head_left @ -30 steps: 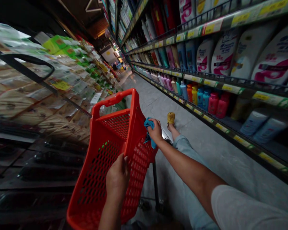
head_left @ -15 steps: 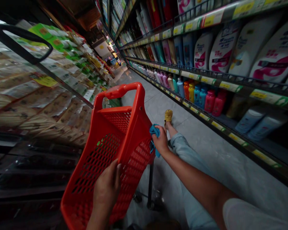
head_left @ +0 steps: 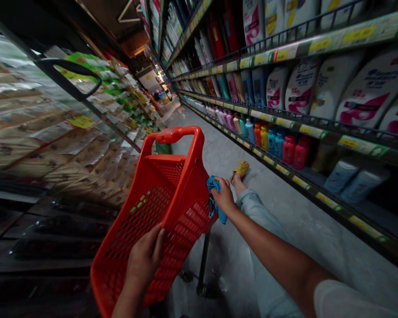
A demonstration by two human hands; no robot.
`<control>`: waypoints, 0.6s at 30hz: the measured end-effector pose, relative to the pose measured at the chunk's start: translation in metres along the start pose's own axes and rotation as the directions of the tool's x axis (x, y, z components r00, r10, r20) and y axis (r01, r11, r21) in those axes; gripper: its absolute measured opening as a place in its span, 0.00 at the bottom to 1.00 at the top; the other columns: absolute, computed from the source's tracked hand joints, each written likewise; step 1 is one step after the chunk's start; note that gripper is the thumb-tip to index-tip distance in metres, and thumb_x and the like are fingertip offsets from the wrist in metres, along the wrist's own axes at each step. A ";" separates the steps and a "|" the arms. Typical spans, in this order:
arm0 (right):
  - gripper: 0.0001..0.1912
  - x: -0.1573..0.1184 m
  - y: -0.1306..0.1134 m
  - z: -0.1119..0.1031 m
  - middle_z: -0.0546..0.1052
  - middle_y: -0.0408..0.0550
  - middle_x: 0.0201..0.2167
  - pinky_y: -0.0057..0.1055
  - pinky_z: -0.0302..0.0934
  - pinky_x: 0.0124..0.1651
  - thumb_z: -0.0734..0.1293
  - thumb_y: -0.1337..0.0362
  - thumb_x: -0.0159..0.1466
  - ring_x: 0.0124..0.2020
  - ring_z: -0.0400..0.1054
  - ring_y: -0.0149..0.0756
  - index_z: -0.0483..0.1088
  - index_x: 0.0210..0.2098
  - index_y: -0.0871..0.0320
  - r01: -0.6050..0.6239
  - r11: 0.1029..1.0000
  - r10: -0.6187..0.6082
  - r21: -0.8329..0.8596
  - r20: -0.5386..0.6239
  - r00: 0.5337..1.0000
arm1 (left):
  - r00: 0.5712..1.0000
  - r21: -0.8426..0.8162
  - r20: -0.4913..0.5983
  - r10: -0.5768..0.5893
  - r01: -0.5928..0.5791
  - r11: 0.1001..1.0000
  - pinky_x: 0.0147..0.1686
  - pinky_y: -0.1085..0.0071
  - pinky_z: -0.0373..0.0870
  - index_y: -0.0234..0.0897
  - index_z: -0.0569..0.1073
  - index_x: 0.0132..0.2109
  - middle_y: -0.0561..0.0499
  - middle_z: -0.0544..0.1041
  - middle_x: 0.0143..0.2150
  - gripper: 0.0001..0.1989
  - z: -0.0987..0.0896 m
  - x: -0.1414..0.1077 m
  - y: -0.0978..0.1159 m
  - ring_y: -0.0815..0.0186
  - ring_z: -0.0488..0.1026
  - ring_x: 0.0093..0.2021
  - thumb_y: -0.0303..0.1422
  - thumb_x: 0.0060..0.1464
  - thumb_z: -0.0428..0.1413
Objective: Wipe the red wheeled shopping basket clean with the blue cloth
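Note:
A red plastic shopping basket trolley (head_left: 185,185) stands tilted in front of me, its inside bare where I can see it. On the rim nearest me, my left hand (head_left: 145,254) is closed, thumb on the outer side and fingers over the edge. My right hand (head_left: 223,196) is wrapped around a crumpled blue cloth (head_left: 214,183), whose lower end hangs below the fist. That cloth is against or very close to the trolley's right side; I cannot tell whether it touches. A black pull handle (head_left: 73,73) on a metal bar rises at the upper left.
Shelves of shampoo bottles (head_left: 298,84) run along the right, with smaller colourful bottles (head_left: 275,141) on the lowest shelf. Stacked packaged goods (head_left: 96,154) line the left side. A grey tiled floor (head_left: 215,145) leads down the aisle. My foot in a yellow shoe (head_left: 241,169) is beside the trolley.
The view has shifted, so the trolley and shelves sit a little lower. My right hand with the cloth stays by the trolley's side; my left hand keeps its grip. My foot has turned slightly.

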State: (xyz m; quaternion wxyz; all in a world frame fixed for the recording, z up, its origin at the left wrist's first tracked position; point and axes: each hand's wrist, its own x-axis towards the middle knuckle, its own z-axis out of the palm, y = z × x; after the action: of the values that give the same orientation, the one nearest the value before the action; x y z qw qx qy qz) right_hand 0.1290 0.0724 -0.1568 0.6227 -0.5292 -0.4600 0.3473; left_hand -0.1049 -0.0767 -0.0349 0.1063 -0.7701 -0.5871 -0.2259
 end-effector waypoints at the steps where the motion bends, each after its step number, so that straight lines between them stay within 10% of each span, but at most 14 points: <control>1: 0.21 0.006 -0.010 -0.002 0.74 0.54 0.46 0.44 0.63 0.61 0.63 0.71 0.56 0.51 0.69 0.45 0.73 0.48 0.58 0.053 0.998 -0.053 0.021 -0.002 0.999 | 1.000 -0.014 0.002 -0.005 0.005 1.000 0.43 0.70 0.80 0.35 0.79 0.46 0.44 0.85 0.41 0.23 -0.001 0.000 0.000 0.61 0.84 0.37 0.48 0.66 0.49; 6: 0.21 0.040 -0.059 -0.018 0.76 0.52 0.48 0.39 0.63 0.61 0.63 0.70 0.56 0.52 0.70 0.42 0.75 0.47 0.55 0.230 0.958 -0.228 0.173 -0.028 0.973 | 1.000 -0.081 0.001 -0.026 0.026 0.996 0.40 0.71 0.81 0.38 0.81 0.42 0.47 0.86 0.38 0.24 -0.012 -0.004 -0.001 0.62 0.84 0.36 0.51 0.64 0.49; 13: 0.14 0.008 -0.053 -0.064 0.79 0.47 0.40 0.40 0.64 0.56 0.65 0.65 0.55 0.45 0.73 0.41 0.78 0.39 0.54 0.070 0.947 -0.134 0.314 0.185 0.974 | 0.989 -0.061 -0.049 -0.136 0.133 0.989 0.34 0.72 0.80 0.40 0.81 0.37 0.49 0.85 0.34 0.24 -0.020 -0.015 0.004 0.61 0.84 0.34 0.53 0.62 0.50; 18: 0.11 -0.009 -0.072 -0.087 0.79 0.45 0.38 0.34 0.65 0.51 0.68 0.65 0.53 0.43 0.72 0.38 0.78 0.37 0.55 -0.071 0.900 -0.089 0.430 0.342 0.936 | 0.976 -0.057 -0.130 -0.175 0.169 0.984 0.47 0.67 0.78 0.37 0.78 0.49 0.45 0.84 0.45 0.21 -0.004 -0.011 0.044 0.60 0.82 0.45 0.46 0.65 0.49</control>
State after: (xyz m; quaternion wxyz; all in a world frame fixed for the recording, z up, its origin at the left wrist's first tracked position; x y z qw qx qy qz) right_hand 0.2040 0.0198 -0.0897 0.6339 -0.3034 -0.4773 0.5275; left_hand -0.0658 -0.1003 -0.0319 0.1083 -0.7015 -0.6378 -0.2989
